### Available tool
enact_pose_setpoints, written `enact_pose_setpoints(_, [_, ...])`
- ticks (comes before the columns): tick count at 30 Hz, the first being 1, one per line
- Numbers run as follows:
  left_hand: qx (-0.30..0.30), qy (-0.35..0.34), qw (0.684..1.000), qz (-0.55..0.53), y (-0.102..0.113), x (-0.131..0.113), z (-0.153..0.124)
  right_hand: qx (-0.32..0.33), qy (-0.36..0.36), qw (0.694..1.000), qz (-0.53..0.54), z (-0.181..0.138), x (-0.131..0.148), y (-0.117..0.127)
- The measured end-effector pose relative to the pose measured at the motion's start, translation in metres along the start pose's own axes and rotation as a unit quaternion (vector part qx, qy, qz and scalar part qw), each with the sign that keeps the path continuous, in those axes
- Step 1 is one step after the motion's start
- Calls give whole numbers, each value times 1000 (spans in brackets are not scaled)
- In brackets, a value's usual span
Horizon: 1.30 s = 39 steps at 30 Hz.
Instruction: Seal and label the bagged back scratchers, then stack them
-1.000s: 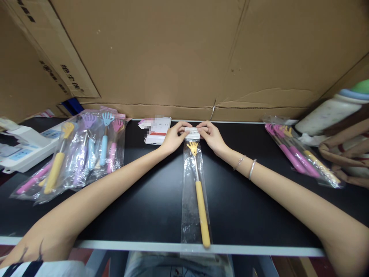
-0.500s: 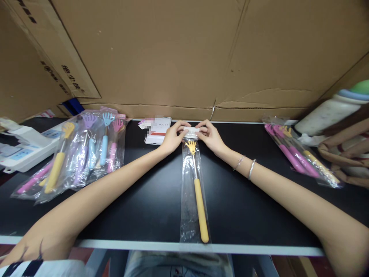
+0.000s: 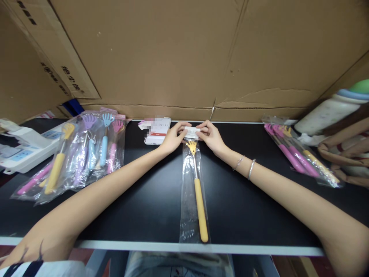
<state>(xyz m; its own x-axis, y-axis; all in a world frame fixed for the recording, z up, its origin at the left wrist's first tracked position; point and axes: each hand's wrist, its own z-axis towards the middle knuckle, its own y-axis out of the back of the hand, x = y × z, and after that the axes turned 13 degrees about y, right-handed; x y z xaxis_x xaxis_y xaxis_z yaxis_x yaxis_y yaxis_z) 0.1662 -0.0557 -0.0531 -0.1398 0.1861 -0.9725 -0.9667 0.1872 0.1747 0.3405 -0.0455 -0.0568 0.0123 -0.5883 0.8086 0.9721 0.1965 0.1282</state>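
A yellow back scratcher (image 3: 201, 207) with a metal rod and a small hand-shaped head lies in a clear plastic bag (image 3: 188, 215) in front of me, its handle towards the table's near edge. At the bag's far end is a small white strip (image 3: 191, 132); whether it is a label or part of the bag I cannot tell. My left hand (image 3: 173, 137) pinches the strip's left end between thumb and fingers. Its right end is pinched by my right hand (image 3: 211, 137), which has bracelets on the wrist.
Several bagged back scratchers (image 3: 83, 154) in mixed colours lie at left, beside a white power strip (image 3: 34, 148). A phone (image 3: 158, 131) rests behind my left hand. More bagged scratchers (image 3: 302, 154) and a bottle (image 3: 328, 111) are at right. Cardboard (image 3: 173, 57) walls the back.
Both hands keep their pinch on the white strip, which has shifted very slightly to the right. The bagged back scratcher stays almost in place.
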Motion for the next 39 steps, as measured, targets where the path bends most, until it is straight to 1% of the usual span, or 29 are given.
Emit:
enact_pose_setpoints(4, [13,21,1000,-14,1,0,1,-9,-12,1000,10,0,2,-1])
enact_pose_setpoints(9, [6,54,998,-41,2,-2,0,-14,-19,1000,19,0,4,-2])
enact_pose_setpoints(15, [5,47,998,-32,0,-5,-1,4,-6,1000,9,0,3,-1])
enact_pose_setpoints(20, [5,53,998,-23,-1,-4,-1,5,-1,1000,5,1,-1,-1])
enact_pose_setpoints(29, [16,33,999,-7,1,-4,-1,13,14,1000,0,1,2,-1])
enact_pose_setpoints(39, [-1,48,999,-1,-2,-4,1,22,22,999,-10,1,2,-1])
